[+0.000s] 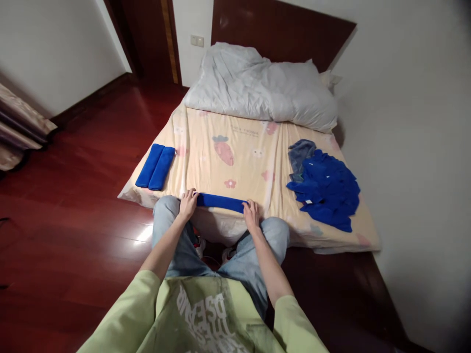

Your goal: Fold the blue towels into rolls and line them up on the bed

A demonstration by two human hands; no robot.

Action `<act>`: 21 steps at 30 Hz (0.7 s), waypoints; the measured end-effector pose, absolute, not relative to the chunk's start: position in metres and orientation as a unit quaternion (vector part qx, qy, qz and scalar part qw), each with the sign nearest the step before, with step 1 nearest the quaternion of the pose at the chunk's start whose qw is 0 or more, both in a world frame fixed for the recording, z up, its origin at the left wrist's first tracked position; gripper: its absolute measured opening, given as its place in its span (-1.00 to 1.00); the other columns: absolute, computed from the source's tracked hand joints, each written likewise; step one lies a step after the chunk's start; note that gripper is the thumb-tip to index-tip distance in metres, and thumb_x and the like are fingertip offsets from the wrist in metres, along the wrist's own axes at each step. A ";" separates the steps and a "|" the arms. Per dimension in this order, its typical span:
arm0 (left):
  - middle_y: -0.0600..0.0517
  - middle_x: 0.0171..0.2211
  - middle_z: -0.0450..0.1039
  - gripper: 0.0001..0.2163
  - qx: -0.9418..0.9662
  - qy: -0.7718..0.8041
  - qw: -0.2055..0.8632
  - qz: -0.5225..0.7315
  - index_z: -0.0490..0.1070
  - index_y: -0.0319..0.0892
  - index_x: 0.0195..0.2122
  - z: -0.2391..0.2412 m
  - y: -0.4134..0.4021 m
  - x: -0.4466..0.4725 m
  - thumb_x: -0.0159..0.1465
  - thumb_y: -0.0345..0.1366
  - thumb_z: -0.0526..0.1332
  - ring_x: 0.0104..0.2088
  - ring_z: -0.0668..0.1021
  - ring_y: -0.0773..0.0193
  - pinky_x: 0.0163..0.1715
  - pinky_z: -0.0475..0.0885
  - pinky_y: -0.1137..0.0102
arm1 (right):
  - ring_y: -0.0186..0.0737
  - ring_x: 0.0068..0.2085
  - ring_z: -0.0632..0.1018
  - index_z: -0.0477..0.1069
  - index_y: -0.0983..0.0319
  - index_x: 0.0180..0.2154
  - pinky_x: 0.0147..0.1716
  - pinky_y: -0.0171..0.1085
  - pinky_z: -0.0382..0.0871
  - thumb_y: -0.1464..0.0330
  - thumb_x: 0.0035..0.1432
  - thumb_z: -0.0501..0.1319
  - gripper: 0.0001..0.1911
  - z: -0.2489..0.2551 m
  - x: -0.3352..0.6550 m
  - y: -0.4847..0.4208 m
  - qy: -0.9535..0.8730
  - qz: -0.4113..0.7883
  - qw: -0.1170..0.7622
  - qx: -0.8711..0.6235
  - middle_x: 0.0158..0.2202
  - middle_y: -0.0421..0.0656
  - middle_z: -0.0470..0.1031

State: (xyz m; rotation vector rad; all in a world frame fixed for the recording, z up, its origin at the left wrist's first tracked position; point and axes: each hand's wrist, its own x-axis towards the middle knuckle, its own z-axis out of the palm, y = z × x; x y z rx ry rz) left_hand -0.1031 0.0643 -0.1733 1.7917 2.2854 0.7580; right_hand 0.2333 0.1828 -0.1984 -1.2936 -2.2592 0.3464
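A blue cloth folded into a narrow strip (220,201) lies along the near edge of the mattress (243,162). My left hand (188,203) rests on the strip's left end with fingers curled over it. My right hand (251,214) presses down on its right end. Two folded blue cloths (155,167) lie side by side at the mattress's left edge. A loose heap of blue cloths (326,189), with a grey-blue one at its top, sits on the right side.
A white duvet and pillows (259,86) are bunched at the head of the bed against a dark headboard. Dark red wooden floor (73,196) stretches to the left. A white wall runs along the right. My knees in jeans touch the mattress edge.
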 end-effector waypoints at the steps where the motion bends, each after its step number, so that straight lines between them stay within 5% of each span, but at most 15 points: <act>1: -0.26 0.19 0.46 -0.74 0.623 0.739 0.069 0.246 0.55 -0.15 -0.04 -0.172 0.062 -0.102 0.37 -0.44 0.11 0.20 0.50 -0.12 0.21 0.41 0.01 | 0.06 0.14 0.52 0.62 0.19 -0.01 0.21 0.07 0.39 0.48 0.31 0.09 -0.63 -0.197 0.235 0.181 -0.852 0.116 0.239 -0.451 0.14 0.09 0.56; 9: -0.38 0.29 0.38 -0.49 0.665 0.716 0.098 0.188 0.44 -0.31 0.23 -0.170 0.055 -0.094 0.22 -0.45 0.23 0.29 0.41 -0.26 0.21 0.36 -0.02 | 0.16 0.24 0.47 0.51 0.29 0.19 0.21 0.09 0.31 0.44 0.17 0.20 -0.46 -0.199 0.240 0.176 -0.881 0.073 0.174 -0.435 0.25 0.11 0.54; 21: -0.24 -0.12 0.51 -0.80 0.725 0.646 0.148 0.187 0.50 -0.15 -0.07 -0.143 0.072 -0.125 0.38 -0.45 0.14 0.00 0.51 -0.10 0.11 0.35 0.12 | 0.16 0.08 0.48 0.56 0.24 0.02 0.07 0.03 0.31 0.51 0.22 0.22 -0.65 -0.149 0.234 0.212 -0.920 0.021 0.042 -0.388 0.06 0.11 0.60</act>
